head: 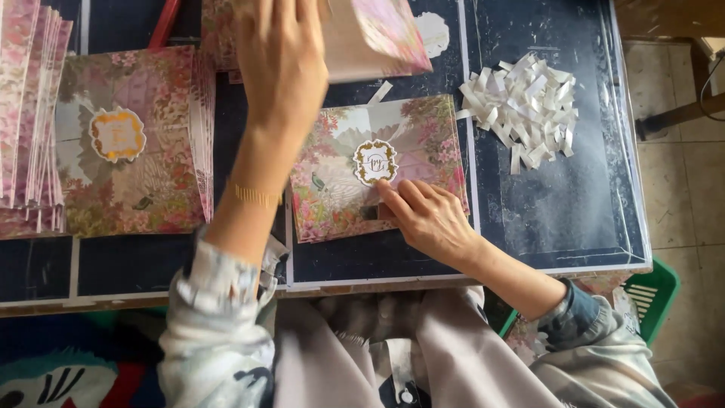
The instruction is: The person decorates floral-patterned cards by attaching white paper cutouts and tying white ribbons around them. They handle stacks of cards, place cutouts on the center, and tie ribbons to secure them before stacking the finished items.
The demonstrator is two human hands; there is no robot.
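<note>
Floral card (377, 170) with a gold-edged oval seal (375, 162) lies flat near the front edge of the worktop (574, 219), in its middle. My right hand (430, 219) rests on the card's lower right part, fingers (394, 193) extended and pressing just below the seal, closed on nothing. Judged from its flat lie and crisp edges, the card is light, thin and fairly stiff, liable to crease; best taken by an edge or corner, clear of the seal. Farther back, my left hand (283, 64) is raised and grips one more printed piece (377, 38) near the far edge. At left lies one similar card (128, 143), sealed, beside a stack (30, 113) too dense to count. At right: one heap of white paper strips (525, 109), uncountable.
</note>
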